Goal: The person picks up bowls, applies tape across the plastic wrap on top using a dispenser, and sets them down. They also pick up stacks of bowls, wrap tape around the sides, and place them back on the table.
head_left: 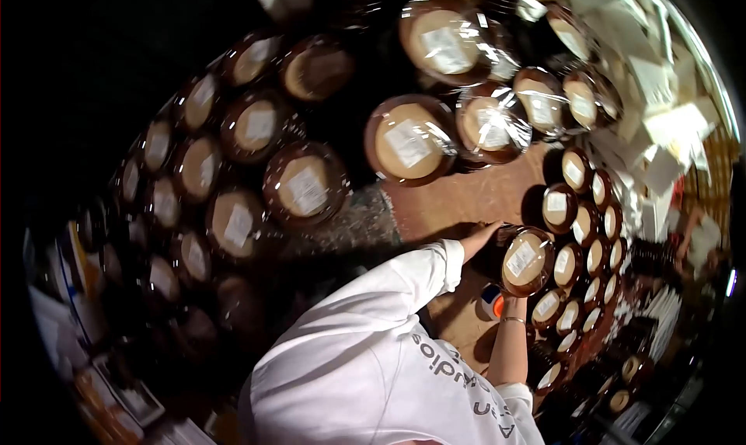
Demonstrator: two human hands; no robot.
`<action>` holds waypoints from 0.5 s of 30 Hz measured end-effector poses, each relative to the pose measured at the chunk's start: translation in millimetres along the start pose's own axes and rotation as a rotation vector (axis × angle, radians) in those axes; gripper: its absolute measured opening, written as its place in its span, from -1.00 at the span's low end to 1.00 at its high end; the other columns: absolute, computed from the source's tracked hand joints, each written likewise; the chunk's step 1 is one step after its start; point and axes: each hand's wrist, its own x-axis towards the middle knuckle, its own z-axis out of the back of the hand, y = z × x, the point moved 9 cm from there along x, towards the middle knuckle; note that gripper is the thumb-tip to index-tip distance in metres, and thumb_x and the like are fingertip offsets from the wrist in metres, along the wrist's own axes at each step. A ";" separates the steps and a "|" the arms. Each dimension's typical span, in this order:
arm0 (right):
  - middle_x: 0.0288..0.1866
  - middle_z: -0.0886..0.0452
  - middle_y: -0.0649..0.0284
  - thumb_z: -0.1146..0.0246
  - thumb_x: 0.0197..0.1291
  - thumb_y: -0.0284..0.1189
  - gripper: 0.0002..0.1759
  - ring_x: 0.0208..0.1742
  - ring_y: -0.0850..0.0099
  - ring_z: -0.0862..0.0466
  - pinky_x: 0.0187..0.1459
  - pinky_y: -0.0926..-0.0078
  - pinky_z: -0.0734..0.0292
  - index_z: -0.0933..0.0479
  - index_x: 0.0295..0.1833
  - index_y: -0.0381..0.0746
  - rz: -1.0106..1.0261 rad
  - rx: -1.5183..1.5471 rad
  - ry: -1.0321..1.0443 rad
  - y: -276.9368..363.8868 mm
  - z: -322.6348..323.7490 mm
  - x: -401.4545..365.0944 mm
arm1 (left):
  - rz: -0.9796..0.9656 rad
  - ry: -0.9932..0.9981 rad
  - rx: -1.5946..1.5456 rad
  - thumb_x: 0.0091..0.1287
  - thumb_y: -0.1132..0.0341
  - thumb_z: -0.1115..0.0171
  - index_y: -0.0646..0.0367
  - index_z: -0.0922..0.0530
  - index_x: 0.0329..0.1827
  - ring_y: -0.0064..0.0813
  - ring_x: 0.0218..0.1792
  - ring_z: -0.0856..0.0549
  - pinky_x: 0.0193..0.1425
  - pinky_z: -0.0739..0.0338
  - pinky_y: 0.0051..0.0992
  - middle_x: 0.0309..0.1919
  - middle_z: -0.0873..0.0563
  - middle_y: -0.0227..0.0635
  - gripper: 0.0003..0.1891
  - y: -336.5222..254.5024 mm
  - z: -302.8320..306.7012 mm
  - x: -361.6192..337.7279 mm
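Observation:
Between my hands is a plastic-wrapped stack of brown dishes [524,263], with a round tan face and a white paper label on top. My left hand [486,237] reaches its far left side, fingers partly hidden behind the dark edge. From below, my right hand [514,304] grips the near side, its fingers mostly hidden by the stack. Just left of that wrist, a small round white and orange object [495,301] rests on the brown work surface [466,204]. Similar labelled stacks [566,265] stand in rows immediately to the right.
Larger wrapped stacks [410,140] line the far side, and many more [306,189] fill the left. White paper or foam pieces [660,80] are heaped at upper right. Another person's arm [688,239] shows at the far right. Dark floor [350,227] lies left of the surface.

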 end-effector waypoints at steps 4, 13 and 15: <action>-0.07 -0.50 0.18 0.15 0.25 -0.20 -0.57 -0.11 0.38 -0.52 -0.07 0.44 -0.47 -0.34 0.06 -0.28 -0.053 -0.096 0.085 -22.4 -12.8 -9.4 | -0.065 -0.140 -0.079 0.23 -0.10 0.04 0.18 -0.43 0.00 -0.40 -0.01 -0.45 0.09 -0.30 -0.47 -0.02 -0.50 -0.28 -0.48 -5.8 27.0 -35.8; -0.10 -0.51 0.20 0.14 0.25 -0.22 -0.58 -0.14 0.41 -0.53 -0.11 0.47 -0.48 -0.35 0.05 -0.28 -0.164 -0.390 0.459 -100.1 -88.1 -27.2 | -0.684 -0.166 -0.798 0.33 0.07 0.16 0.16 -0.34 0.13 -0.47 0.03 -0.44 0.16 -0.28 -0.49 0.06 -0.45 -0.28 -0.57 19.2 125.3 -165.2; -0.10 -0.51 0.20 0.14 0.25 -0.22 -0.59 -0.15 0.42 -0.53 -0.12 0.48 -0.48 -0.35 0.05 -0.28 -0.167 -0.488 0.606 -125.9 -126.2 -23.9 | -0.808 -0.311 -0.787 0.33 0.05 0.17 0.17 -0.29 0.18 -0.39 0.11 -0.40 0.24 -0.21 -0.46 0.13 -0.40 -0.28 -0.53 25.8 149.7 -203.6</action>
